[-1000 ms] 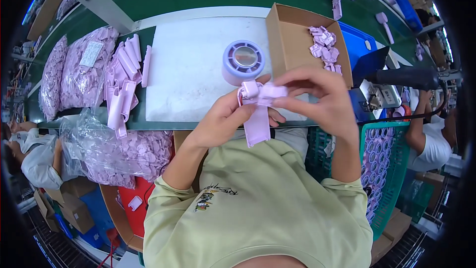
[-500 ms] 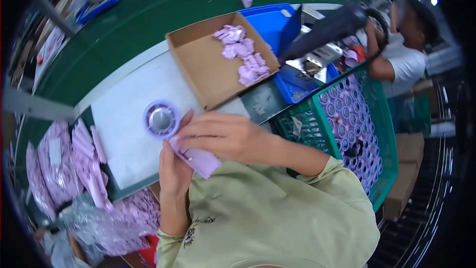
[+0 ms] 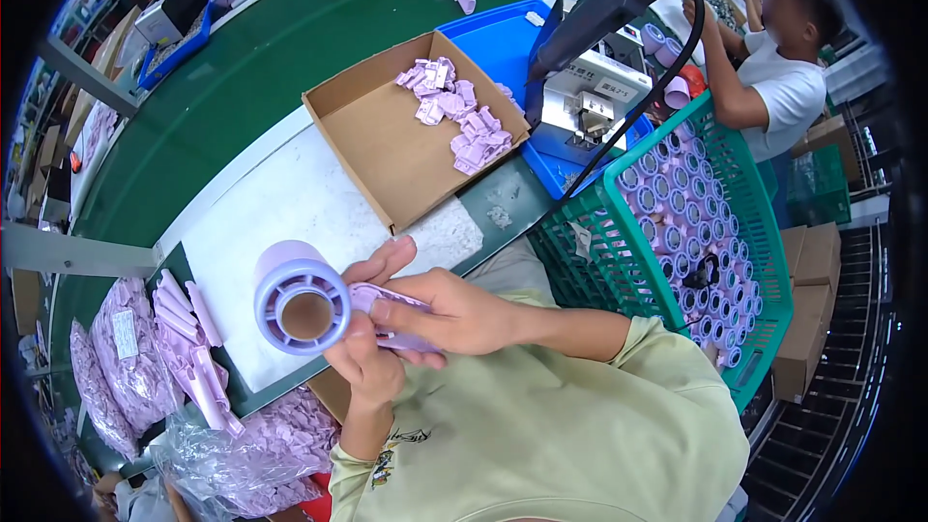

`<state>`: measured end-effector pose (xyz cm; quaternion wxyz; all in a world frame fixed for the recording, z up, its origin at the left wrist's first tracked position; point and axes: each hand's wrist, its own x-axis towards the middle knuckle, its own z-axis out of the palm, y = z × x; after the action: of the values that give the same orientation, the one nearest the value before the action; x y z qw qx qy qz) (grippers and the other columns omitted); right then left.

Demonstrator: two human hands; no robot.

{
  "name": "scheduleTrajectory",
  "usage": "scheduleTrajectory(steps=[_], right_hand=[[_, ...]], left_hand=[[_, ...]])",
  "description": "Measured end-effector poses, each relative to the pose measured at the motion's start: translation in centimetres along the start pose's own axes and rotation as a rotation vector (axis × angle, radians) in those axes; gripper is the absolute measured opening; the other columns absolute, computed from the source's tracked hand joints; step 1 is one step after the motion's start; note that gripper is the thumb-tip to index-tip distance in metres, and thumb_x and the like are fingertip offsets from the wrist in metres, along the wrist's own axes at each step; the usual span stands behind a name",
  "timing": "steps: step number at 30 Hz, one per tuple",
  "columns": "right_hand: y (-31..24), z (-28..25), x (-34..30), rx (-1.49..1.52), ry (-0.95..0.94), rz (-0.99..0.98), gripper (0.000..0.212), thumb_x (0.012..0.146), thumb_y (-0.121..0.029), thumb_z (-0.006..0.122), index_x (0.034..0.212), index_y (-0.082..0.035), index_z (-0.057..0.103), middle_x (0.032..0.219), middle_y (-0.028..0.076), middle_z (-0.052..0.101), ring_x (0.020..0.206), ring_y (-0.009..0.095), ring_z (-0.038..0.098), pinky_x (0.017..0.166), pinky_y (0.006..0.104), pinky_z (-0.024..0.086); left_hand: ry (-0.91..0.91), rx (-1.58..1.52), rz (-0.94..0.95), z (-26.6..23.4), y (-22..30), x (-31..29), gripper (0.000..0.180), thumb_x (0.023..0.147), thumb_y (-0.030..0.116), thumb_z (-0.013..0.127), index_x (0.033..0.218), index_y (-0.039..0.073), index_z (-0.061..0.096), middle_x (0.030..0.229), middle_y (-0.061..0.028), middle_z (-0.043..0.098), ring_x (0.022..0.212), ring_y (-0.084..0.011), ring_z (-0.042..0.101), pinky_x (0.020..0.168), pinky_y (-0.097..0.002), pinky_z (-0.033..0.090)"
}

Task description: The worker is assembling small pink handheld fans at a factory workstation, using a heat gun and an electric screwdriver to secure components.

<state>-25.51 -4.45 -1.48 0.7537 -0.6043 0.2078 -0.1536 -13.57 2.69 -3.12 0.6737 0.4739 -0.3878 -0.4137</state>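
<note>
Lilac moulded plastic, smooth and glossy: a ribbed cylindrical housing (image 3: 301,299) with an open round bore is pinched in the left hand (image 3: 367,367), while the right hand (image 3: 454,311) presses a flat handle piece (image 3: 379,302) against it above the white mat (image 3: 290,232). A skewed fit could slip or snap a clip.

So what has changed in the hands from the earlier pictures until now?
The round lilac housing left the white mat; the left hand now holds it up. The right hand still grips the flat lilac piece. The cardboard box kept its small parts.
</note>
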Motion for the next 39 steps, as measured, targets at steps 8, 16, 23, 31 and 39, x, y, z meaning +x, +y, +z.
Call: scheduleTrajectory(steps=[8, 16, 23, 31, 39], right_hand=[[-4.4, -10.8, 1.6, -1.057, 1.701, -0.899, 0.054, 0.084, -0.031, 0.070, 0.117, 0.004, 0.044, 0.113, 0.015, 0.051, 0.103, 0.023, 0.050, 0.095, 0.0388, 0.038], [-5.9, -14.3, -0.3, -0.231, 1.329, -1.026, 0.019, 0.089, -0.016, 0.065, 0.095, -0.001, 0.056, 0.058, 0.001, 0.049, 0.046, 0.010, 0.045, 0.046, 0.0267, 0.041], [-6.6, -14.2, -3.0, -0.327, 1.379, -1.139, 0.011, 0.089, -0.008, 0.062, 0.095, -0.002, 0.055, 0.054, 0.000, 0.042, 0.042, 0.007, 0.039, 0.039, 0.0245, 0.033], [-6.2, -15.3, -2.8, -0.377, 1.311, -1.008, 0.013, 0.087, -0.005, 0.064, 0.091, -0.004, 0.052, 0.057, 0.002, 0.050, 0.041, 0.007, 0.041, 0.039, 0.0230, 0.034], [-7.0, -7.5, -4.8, 0.281, 0.548, -1.006, 0.018, 0.102, -0.024, 0.038, 0.104, -0.011, 0.050, 0.054, -0.003, 0.033, 0.039, 0.008, 0.033, 0.040, 0.0235, 0.032]], left_hand=[[0.267, -0.439, 0.089, -2.7, 0.9, 1.1, 0.049, 0.096, 0.039, 0.037, 0.108, -0.008, 0.045, 0.074, -0.0146, 0.060, 0.061, -0.0273, 0.064, 0.054, -0.0369, 0.054], [0.148, -0.342, -0.256, -1.5, 0.5, 0.1, 0.049, 0.095, 0.037, 0.036, 0.108, -0.009, 0.048, 0.061, -0.0102, 0.051, 0.039, -0.0215, 0.052, 0.037, -0.0293, 0.043], [0.152, -0.365, -0.376, -0.9, -0.5, -0.6, 0.049, 0.097, 0.036, 0.030, 0.107, -0.008, 0.049, 0.058, -0.0082, 0.048, 0.034, -0.0209, 0.048, 0.031, -0.0291, 0.042], [0.057, -0.313, -0.398, -0.1, -0.8, 0.3, 0.051, 0.097, 0.037, 0.029, 0.110, -0.007, 0.050, 0.061, -0.0078, 0.050, 0.038, -0.0197, 0.050, 0.036, -0.0284, 0.043], [-0.030, -0.359, -0.555, 2.3, -1.3, 1.4, 0.043, 0.097, 0.036, 0.037, 0.110, -0.001, 0.055, 0.066, -0.0081, 0.053, 0.046, -0.0172, 0.055, 0.043, -0.0275, 0.044]])
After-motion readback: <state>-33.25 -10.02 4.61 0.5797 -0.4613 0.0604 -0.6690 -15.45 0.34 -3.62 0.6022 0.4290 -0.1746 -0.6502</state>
